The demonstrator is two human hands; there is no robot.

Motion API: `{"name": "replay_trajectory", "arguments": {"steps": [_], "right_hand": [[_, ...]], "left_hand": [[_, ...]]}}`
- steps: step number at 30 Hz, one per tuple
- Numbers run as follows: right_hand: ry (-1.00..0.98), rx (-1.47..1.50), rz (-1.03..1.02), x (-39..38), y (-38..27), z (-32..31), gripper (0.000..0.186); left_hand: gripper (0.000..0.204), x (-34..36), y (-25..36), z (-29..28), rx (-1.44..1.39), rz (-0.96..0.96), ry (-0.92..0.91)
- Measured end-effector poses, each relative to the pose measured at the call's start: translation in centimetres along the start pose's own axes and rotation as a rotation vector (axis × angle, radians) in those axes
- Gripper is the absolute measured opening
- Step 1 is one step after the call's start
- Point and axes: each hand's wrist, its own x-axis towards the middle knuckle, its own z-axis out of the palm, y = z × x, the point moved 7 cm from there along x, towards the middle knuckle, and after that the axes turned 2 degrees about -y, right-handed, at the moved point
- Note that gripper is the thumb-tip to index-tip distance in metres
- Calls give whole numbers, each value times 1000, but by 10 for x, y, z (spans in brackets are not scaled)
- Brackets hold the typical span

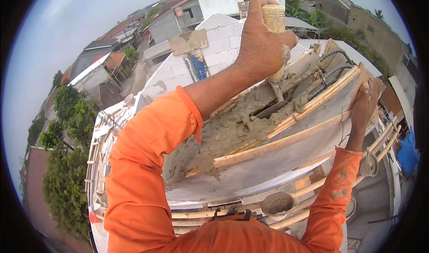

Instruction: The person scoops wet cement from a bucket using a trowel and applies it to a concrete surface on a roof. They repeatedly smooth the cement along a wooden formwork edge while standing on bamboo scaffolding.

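My left hand [261, 43] is raised high, shut round the wooden handle of a trowel [273, 17]; its metal blade points down into wet grey mortar [223, 125]. The mortar fills a long timber formwork [272, 143] and spills over part of its side. Curved dark steel bars [333, 54] stick out at the form's upper right end. My right hand [364, 94], at the far right, is closed on the form's wooden board near that end. Grey mortar smears my right sleeve.
Behind the form rises a white block wall [174, 76]. Below it run bamboo poles [299, 217] with a mortar bucket [278, 203] and a smaller bucket [369, 164]. I am high up; rooftops [89, 72], trees [67, 177] and a narrow street [134, 74] lie beyond.
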Motion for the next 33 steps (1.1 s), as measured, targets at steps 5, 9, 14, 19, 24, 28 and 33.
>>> {"name": "replay_trajectory", "arguments": {"steps": [5,9,14,19,24,28,33], "right_hand": [[-1,-36,6,-4,1,-1,31],[-144,-42,80,-2,24,1,45],[-7,-3,27,-2,0,0,33],[-99,-57,199,-7,21,2,51],[-94,-3,204,-5,20,1,54],[-74,-39,136,-8,16,3,47],[-79,-26,188,-4,25,1,50]], "left_hand": [[56,1,-7,-5,-53,-92,-27],[53,-12,-5,-3,-27,-95,2],[43,-3,-11,-6,-13,-1,-5],[47,3,2,-12,-72,18,-16],[41,-15,-12,-13,-111,-97,179],[56,20,-17,-25,-194,-58,-91],[52,-7,-9,-11,-236,-76,116]]}}
